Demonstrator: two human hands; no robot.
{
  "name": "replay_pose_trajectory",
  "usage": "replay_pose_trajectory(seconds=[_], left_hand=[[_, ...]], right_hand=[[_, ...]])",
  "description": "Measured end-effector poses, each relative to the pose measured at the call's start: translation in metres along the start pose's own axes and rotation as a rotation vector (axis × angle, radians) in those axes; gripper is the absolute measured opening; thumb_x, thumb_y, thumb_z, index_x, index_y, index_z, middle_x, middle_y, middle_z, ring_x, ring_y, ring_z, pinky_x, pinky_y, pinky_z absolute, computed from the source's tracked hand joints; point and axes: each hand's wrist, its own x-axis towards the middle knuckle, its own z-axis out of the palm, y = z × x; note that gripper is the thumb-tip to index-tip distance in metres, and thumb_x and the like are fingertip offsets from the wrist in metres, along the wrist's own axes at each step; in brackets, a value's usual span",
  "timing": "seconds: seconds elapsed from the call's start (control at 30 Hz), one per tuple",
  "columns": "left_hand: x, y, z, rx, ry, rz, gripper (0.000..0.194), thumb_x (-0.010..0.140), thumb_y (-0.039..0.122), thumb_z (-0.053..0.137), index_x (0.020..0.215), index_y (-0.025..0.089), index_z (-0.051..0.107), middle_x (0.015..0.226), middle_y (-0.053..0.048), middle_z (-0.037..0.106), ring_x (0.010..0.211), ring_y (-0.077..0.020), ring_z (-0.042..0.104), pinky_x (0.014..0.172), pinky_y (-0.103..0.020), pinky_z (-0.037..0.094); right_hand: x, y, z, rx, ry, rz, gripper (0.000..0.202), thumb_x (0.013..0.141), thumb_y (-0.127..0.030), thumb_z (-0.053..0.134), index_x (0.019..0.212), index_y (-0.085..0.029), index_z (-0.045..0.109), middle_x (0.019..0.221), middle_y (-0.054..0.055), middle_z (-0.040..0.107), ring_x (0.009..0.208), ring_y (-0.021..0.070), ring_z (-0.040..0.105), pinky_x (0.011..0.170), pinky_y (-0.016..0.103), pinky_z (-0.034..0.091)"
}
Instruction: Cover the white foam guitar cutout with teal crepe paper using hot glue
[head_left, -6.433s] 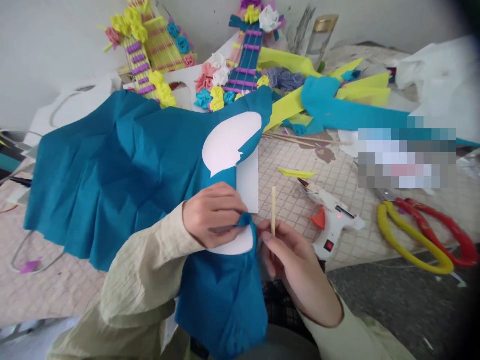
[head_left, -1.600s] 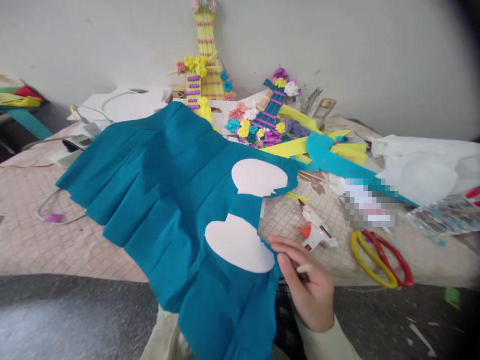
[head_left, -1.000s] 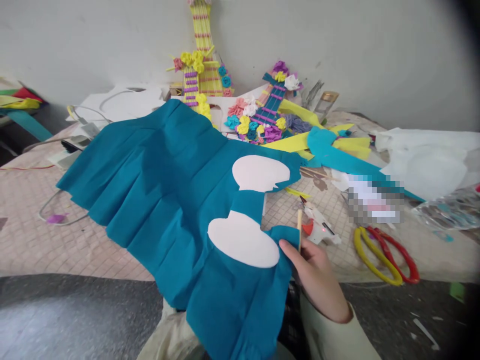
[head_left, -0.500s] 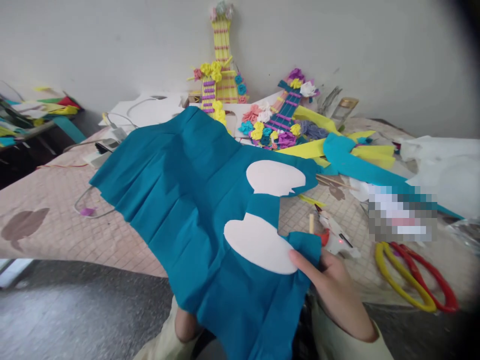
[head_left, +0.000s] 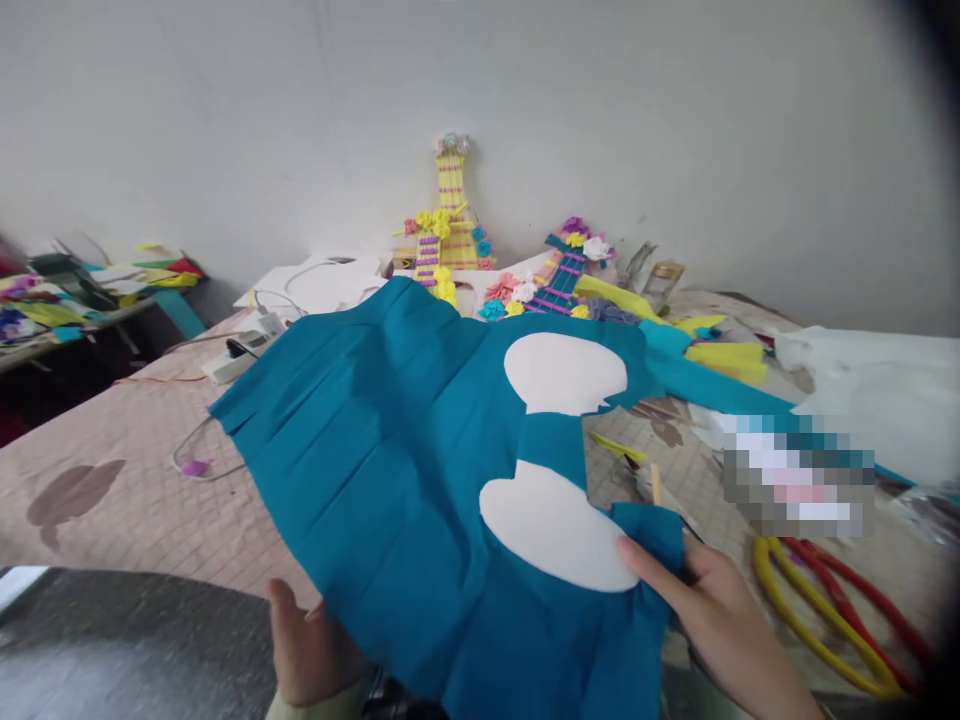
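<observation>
A large teal felt piece (head_left: 337,440) with pleat-like folds spreads across the front of me. Two white rounded patches lie on it, an upper patch (head_left: 566,372) and a lower patch (head_left: 555,530), with a narrow teal strip between them. My right hand (head_left: 720,600) pinches the felt's right edge, its thumb on the tip of the lower patch and its fingers behind. Under the felt's lower left edge is my left hand (head_left: 311,645), thumb stretched up and clear of the cloth; the felt hides its other fingers.
Behind the felt stand a yellow woven craft piece (head_left: 451,200) and a flower-trimmed one (head_left: 562,275) against the wall. A power strip (head_left: 232,360) lies at left. Yellow and red scissors handles (head_left: 817,600) lie at right, near white sheeting (head_left: 877,380).
My left hand has come out from beneath the felt toward the left, its thumb now showing. My right hand keeps its pinch. The view has tilted up, so the table sits lower.
</observation>
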Motion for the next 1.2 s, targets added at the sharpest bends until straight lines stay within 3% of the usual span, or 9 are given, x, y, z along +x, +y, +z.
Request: replay_pose_trajectory(seconds=[0.07,0.17,0.33,0.57,0.67,0.83,0.93,1.07,1.2], left_hand=[[-0.003,0.003,0.016,-0.089,0.038,-0.045,0.057,0.079,0.062,0.036,0.120,0.026,0.054,0.122,-0.005,0.057,0.130,-0.0258,0.025,0.106,-0.044,0.025],[-0.006,0.005,0.043,-0.148,0.119,-0.070,0.043,0.084,0.036,0.045,0.127,0.034,0.044,0.121,0.002,0.057,0.129,-0.0204,0.027,0.107,-0.040,0.024],[-0.009,0.006,0.065,-0.233,0.191,-0.067,0.052,0.083,0.023,0.047,0.132,0.037,0.034,0.122,0.004,0.056,0.124,-0.0219,0.037,0.105,-0.038,0.031],[-0.009,-0.009,0.041,-0.201,0.060,-0.089,0.052,0.082,0.026,0.050,0.130,0.038,0.036,0.121,0.004,0.056,0.121,-0.0243,0.041,0.105,-0.042,0.032],[-0.015,-0.016,0.040,-0.175,0.028,-0.107,0.049,0.080,0.029,0.054,0.127,0.037,0.041,0.122,0.002,0.056,0.122,-0.0269,0.039,0.104,-0.045,0.032],[-0.015,-0.022,0.033,-0.167,-0.120,-0.148,0.039,0.079,0.024,0.055,0.114,0.041,0.055,0.119,0.007,0.058,0.124,-0.0239,0.036,0.107,-0.040,0.028],[-0.006,-0.018,0.019,-0.167,-0.165,-0.175,0.037,0.079,0.019,0.052,0.105,0.043,0.061,0.115,0.009,0.060,0.123,-0.0221,0.038,0.107,-0.039,0.026],[0.005,-0.004,0.004,-0.185,-0.135,-0.177,0.034,0.081,0.018,0.048,0.104,0.040,0.062,0.118,0.008,0.058,0.124,-0.0210,0.036,0.105,-0.041,0.029],[0.008,0.009,0.008,-0.187,-0.086,-0.197,0.034,0.082,0.016,0.047,0.105,0.037,0.062,0.121,0.007,0.056,0.125,-0.0209,0.036,0.103,-0.041,0.033]], right_hand=[[0.003,-0.004,-0.004,0.002,0.013,-0.012,0.035,0.066,-0.051,0.062,0.074,-0.017,0.066,0.074,0.004,0.068,0.075,0.0254,0.062,0.063,0.031,0.053],[0.008,-0.009,-0.011,0.002,0.014,0.001,0.038,0.067,-0.053,0.060,0.079,-0.017,0.067,0.075,0.004,0.068,0.076,0.0253,0.062,0.066,0.033,0.053],[0.014,-0.012,-0.020,-0.080,0.019,-0.026,0.036,0.066,-0.051,0.062,0.080,-0.018,0.068,0.078,0.003,0.069,0.079,0.0267,0.062,0.069,0.034,0.051],[0.036,-0.019,-0.027,-0.154,-0.110,-0.144,0.034,0.071,-0.049,0.060,0.084,-0.018,0.067,0.081,0.003,0.067,0.082,0.0245,0.060,0.070,0.032,0.050],[0.045,-0.024,-0.034,-0.164,-0.170,-0.176,0.033,0.070,-0.046,0.062,0.087,-0.019,0.067,0.082,0.002,0.068,0.081,0.0241,0.060,0.069,0.032,0.049],[0.044,-0.019,-0.043,-0.123,-0.169,-0.088,0.034,0.068,-0.043,0.065,0.093,-0.020,0.067,0.093,0.003,0.068,0.086,0.0256,0.062,0.075,0.034,0.049],[0.038,-0.012,-0.043,-0.090,-0.160,-0.008,0.036,0.069,-0.043,0.064,0.097,-0.021,0.066,0.095,0.003,0.068,0.088,0.0257,0.061,0.077,0.035,0.049],[0.029,-0.009,-0.038,-0.181,-0.139,0.016,0.035,0.070,-0.047,0.061,0.090,-0.019,0.068,0.088,0.004,0.068,0.081,0.0250,0.061,0.069,0.033,0.049],[0.023,-0.014,-0.033,-0.226,-0.153,0.031,0.036,0.071,-0.051,0.058,0.082,-0.017,0.067,0.080,0.003,0.068,0.078,0.0234,0.061,0.066,0.029,0.048]])
